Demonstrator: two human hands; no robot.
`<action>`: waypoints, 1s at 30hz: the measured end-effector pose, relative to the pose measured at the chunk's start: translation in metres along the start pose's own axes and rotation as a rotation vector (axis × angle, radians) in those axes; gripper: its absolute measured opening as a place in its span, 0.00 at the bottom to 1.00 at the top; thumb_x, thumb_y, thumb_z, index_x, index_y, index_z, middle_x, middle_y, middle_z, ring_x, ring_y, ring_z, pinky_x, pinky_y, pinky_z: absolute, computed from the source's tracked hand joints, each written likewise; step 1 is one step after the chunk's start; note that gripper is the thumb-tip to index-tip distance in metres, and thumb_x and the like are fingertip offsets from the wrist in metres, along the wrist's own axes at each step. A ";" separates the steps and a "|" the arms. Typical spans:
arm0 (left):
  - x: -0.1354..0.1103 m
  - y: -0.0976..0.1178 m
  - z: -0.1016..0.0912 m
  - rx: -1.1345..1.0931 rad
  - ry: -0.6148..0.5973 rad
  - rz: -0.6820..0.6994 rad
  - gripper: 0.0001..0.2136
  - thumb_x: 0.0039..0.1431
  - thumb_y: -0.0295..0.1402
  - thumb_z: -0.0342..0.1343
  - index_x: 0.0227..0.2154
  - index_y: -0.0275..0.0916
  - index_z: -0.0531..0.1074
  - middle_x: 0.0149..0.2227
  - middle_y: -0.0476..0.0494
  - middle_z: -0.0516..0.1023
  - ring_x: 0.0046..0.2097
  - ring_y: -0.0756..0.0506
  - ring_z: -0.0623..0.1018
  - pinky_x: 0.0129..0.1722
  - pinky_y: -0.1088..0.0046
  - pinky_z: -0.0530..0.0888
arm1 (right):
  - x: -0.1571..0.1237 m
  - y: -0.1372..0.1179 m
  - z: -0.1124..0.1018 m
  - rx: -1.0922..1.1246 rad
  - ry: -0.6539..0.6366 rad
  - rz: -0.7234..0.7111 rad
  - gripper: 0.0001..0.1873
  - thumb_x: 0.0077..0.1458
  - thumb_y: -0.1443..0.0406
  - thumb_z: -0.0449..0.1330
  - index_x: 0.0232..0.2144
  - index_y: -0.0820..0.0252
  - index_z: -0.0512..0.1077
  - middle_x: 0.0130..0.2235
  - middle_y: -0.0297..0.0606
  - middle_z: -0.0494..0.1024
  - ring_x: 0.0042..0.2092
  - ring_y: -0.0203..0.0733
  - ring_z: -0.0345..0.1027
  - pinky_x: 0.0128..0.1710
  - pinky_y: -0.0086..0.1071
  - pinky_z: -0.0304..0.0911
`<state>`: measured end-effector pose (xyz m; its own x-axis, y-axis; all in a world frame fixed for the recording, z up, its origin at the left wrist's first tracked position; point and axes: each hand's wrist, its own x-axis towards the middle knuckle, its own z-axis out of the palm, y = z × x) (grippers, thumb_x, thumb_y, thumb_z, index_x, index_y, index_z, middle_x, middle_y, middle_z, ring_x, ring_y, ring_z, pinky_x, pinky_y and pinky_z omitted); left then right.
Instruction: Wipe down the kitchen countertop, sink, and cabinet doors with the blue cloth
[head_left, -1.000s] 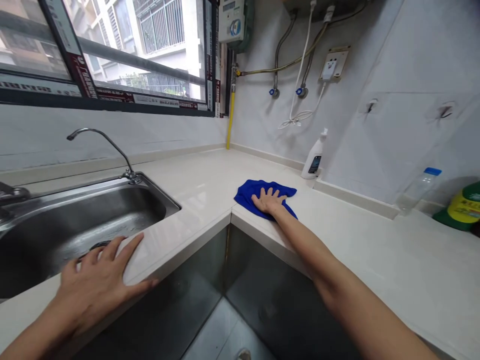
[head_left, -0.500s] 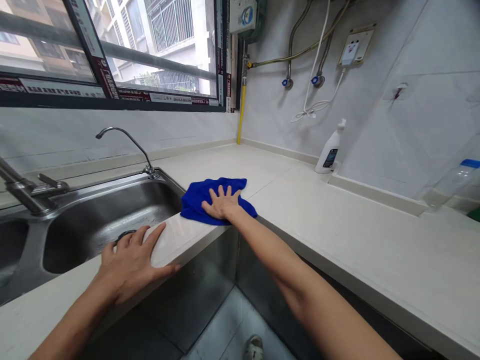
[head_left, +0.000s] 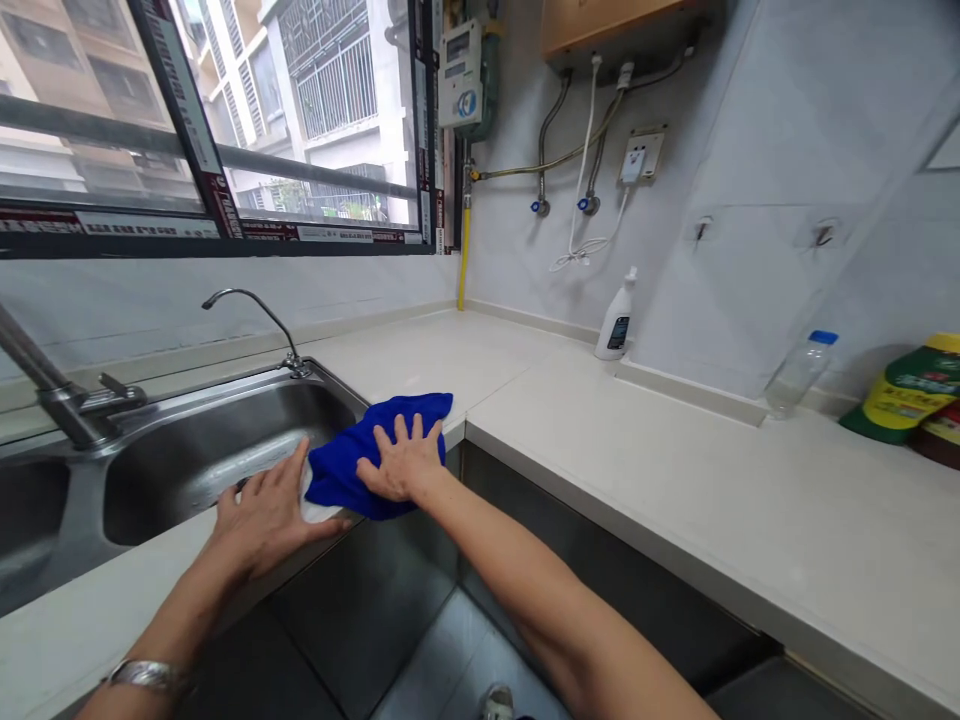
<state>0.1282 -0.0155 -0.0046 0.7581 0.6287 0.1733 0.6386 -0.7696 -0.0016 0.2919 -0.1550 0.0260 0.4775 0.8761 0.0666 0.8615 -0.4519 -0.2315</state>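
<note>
A blue cloth lies spread on the white countertop at the inner corner, between the sink and the front edge. Pressed flat on top of it is my right hand, fingers spread. Part of the cloth hangs over the counter's front edge. My left hand rests on the counter's edge strip before the sink, its fingers stretched and thumb apart, close beside the cloth's left end. It holds nothing. The steel sink lies just beyond my left hand.
A tap and a thin curved spout rise behind the sink. Along the back wall stand a white spray bottle, a clear bottle with blue cap and a green-and-yellow bottle. A yellow pipe runs up the corner.
My right hand has slid the cloth leftward and nearer, toward my left hand. The left hand has stayed in about the same place. The view has turned right and slightly up.
</note>
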 end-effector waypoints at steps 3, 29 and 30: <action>0.001 0.000 -0.001 0.028 -0.009 0.011 0.54 0.49 0.65 0.43 0.72 0.40 0.33 0.70 0.37 0.54 0.67 0.31 0.59 0.63 0.43 0.57 | -0.014 -0.004 0.007 0.030 0.090 -0.068 0.41 0.66 0.43 0.42 0.72 0.59 0.53 0.75 0.53 0.46 0.74 0.70 0.33 0.67 0.73 0.27; 0.002 -0.006 -0.008 0.174 -0.144 0.015 0.51 0.49 0.71 0.34 0.73 0.49 0.39 0.72 0.46 0.50 0.70 0.37 0.56 0.66 0.51 0.57 | 0.084 0.149 -0.042 -0.056 -0.156 0.350 0.41 0.68 0.41 0.36 0.75 0.51 0.39 0.77 0.43 0.33 0.75 0.68 0.24 0.66 0.75 0.27; 0.002 -0.006 -0.007 0.184 -0.145 0.013 0.51 0.49 0.71 0.34 0.73 0.49 0.39 0.71 0.46 0.50 0.70 0.36 0.56 0.66 0.51 0.57 | 0.082 0.160 -0.044 -0.062 -0.155 0.369 0.41 0.68 0.41 0.36 0.75 0.51 0.39 0.77 0.42 0.33 0.75 0.68 0.24 0.66 0.75 0.26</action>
<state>0.1251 -0.0101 0.0029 0.7689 0.6388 0.0290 0.6321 -0.7524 -0.1851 0.4766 -0.1632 0.0373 0.7291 0.6659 -0.1579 0.6482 -0.7460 -0.1528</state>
